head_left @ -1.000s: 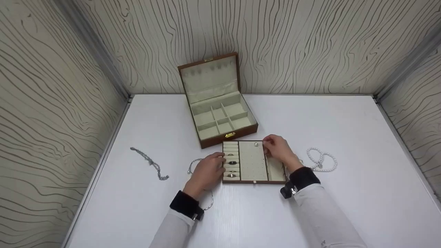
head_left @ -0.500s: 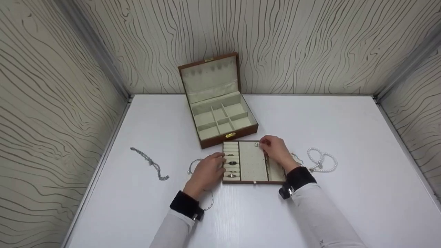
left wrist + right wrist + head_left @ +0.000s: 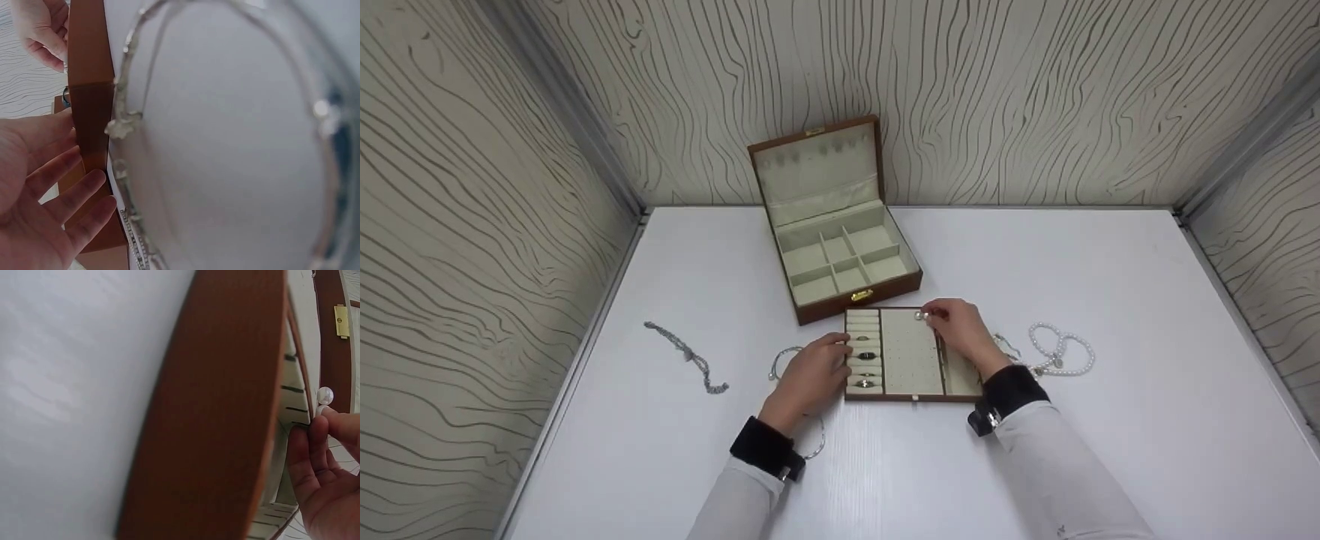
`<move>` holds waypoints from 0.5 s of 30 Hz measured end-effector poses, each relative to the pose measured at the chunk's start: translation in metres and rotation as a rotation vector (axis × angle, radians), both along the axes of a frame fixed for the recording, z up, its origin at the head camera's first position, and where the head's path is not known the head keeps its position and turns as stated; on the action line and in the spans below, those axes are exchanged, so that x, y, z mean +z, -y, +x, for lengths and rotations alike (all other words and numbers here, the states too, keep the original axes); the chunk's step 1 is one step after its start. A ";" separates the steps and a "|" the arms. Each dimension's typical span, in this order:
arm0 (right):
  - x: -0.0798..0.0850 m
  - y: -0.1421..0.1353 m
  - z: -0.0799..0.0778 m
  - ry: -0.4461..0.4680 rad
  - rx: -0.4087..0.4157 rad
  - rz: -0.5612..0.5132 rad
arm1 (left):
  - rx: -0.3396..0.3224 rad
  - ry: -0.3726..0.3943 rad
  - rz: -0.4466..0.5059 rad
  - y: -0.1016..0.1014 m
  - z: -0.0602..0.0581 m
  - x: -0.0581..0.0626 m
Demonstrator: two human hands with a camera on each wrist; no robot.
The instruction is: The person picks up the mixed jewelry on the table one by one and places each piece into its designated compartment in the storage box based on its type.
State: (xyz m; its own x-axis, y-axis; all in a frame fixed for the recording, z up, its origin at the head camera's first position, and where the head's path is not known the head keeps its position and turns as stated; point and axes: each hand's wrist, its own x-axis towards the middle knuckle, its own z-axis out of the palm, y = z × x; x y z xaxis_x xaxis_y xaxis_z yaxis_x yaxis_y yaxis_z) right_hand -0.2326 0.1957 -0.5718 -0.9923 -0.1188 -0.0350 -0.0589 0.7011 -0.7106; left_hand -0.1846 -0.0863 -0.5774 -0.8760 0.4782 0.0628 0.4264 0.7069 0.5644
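A shallow brown jewelry tray (image 3: 913, 396) lies on the table, with ring rolls on the left, a pale perforated panel in the middle and a partly hidden section on the right. My left hand (image 3: 812, 375) touches the tray's left side with extended fingers, seen also in the left wrist view. At the panel's upper right corner, my right hand (image 3: 960, 328) pinches a white pearl earring (image 3: 323, 410) between thumb and fingertips. Right beside it, another pearl earring (image 3: 325, 395) sits on the panel. Several rings (image 3: 867, 355) stand in the rolls.
Behind the tray stands an open brown jewelry box (image 3: 859, 296) with bare compartments and a raised lid. A silver chain bracelet (image 3: 688, 352) lies left, a pearl strand (image 3: 1069, 370) right. A bracelet (image 3: 819, 442) is partly under the left forearm.
My right hand has shifted slightly left along the tray's top edge, bringing the held pearl earring beside the other one. The left hand stays in place.
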 end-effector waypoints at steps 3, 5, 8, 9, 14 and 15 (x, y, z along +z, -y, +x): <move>0.000 0.001 0.001 -0.023 -0.003 -0.004 | 0.003 0.004 0.003 0.000 0.000 0.000; 0.002 0.002 0.002 -0.025 -0.006 -0.004 | 0.006 0.009 -0.001 0.000 0.001 0.001; 0.004 0.001 0.004 -0.036 -0.002 0.006 | 0.009 0.018 -0.005 0.000 0.001 0.001; 0.005 0.000 0.005 -0.034 -0.002 0.007 | 0.009 0.018 -0.005 0.000 0.001 0.002; 0.012 -0.006 0.011 -0.028 0.034 0.010 | 0.006 0.023 -0.006 -0.001 0.000 0.002; 0.014 -0.008 0.012 -0.020 0.042 0.014 | 0.006 0.025 -0.007 -0.001 0.000 0.002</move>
State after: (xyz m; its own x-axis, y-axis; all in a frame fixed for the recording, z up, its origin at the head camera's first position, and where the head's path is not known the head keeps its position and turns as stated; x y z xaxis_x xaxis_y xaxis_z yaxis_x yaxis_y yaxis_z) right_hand -0.2202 0.2033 -0.5582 -0.9870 -0.1597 -0.0174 -0.1022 0.7077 -0.6991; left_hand -0.1844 -0.0849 -0.5757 -0.8800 0.4735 0.0378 0.4081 0.7130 0.5701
